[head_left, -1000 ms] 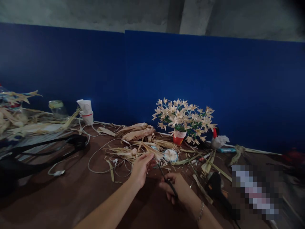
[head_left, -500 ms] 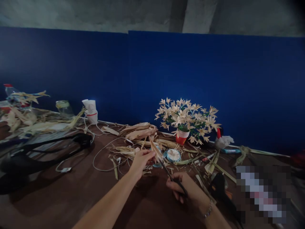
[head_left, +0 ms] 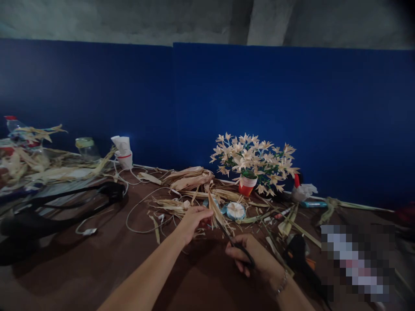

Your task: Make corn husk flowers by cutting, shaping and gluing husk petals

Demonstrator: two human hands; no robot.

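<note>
My left hand (head_left: 198,219) pinches a folded piece of pale corn husk (head_left: 214,206), whose pointed tip sticks up and away from me. Dark-handled scissors (head_left: 240,247) are in my right hand (head_left: 248,255), its fingers through and around the handles. Their blades reach up to the husk's lower right side; whether they touch it I cannot tell. Just behind the hands, a roll of tape (head_left: 236,211) with a blue-green rim lies flat among small husk scraps. A bundle of dried husks (head_left: 191,178) rests farther back.
A red and white paper cup (head_left: 248,186) holds husk flowers (head_left: 253,157) at the back. A black glue gun (head_left: 296,255) lies right of my right hand. Leftward are a black strap-like object (head_left: 65,216), a white cable (head_left: 129,216), a wrapped white cup (head_left: 124,153) and a jar (head_left: 87,149).
The husk in my left hand has turned a little, its tip now narrower and slightly further right. Both hands stay in nearly the same place.
</note>
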